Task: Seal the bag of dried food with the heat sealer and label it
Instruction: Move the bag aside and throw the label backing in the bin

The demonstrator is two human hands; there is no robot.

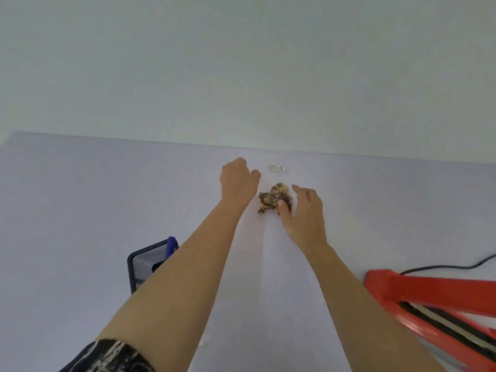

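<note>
Clump of knobbly dried food (273,197), right hand (306,212) fingers (297,189) splayed touching it; left hand (237,179) curled, grip unclear

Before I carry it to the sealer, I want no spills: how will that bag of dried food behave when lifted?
Likely floppy: the bag of dried food shows a loose, lumpy clump, no stiff outline. Probably light: the clump is small beside the right hand. Pieces may shift inside when tilted.

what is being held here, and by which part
The right hand touches the bag of dried food at its right side, no grip; the left hand is curled beside it, hold cannot be told.
</note>
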